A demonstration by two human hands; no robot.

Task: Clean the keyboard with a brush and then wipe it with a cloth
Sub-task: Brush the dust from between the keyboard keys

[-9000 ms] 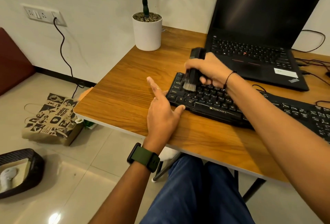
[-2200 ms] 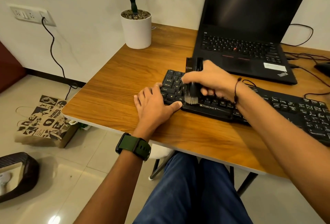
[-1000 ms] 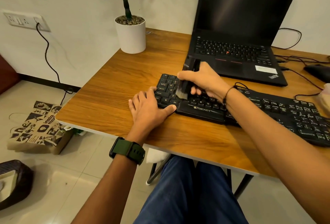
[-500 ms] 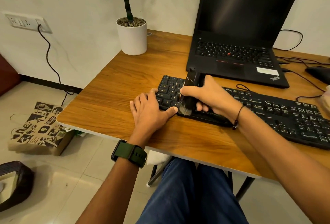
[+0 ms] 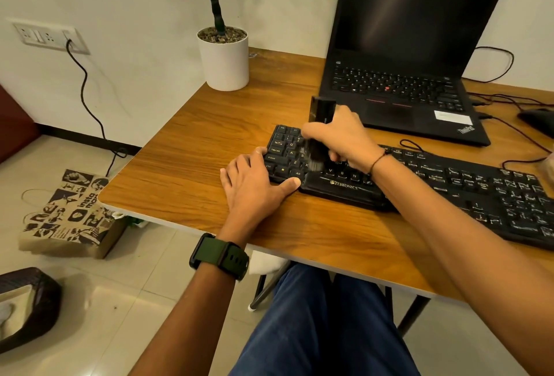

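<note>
Right hand (image 5: pixel 340 138) curled around a black-handled brush (image 5: pixel 320 123), bristles down on the left-end keys of the long black plastic keyboard (image 5: pixel 419 186); left hand (image 5: pixel 254 186) flat, fingers straight, bracing its left edge on the wooden table (image 5: pixel 209 147)

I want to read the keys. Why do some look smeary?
Head view: the black brush bristles blur from motion; letters by the left hand read clearly; those at the black keyboard's far right streak, stretched by the wide lens.
</note>
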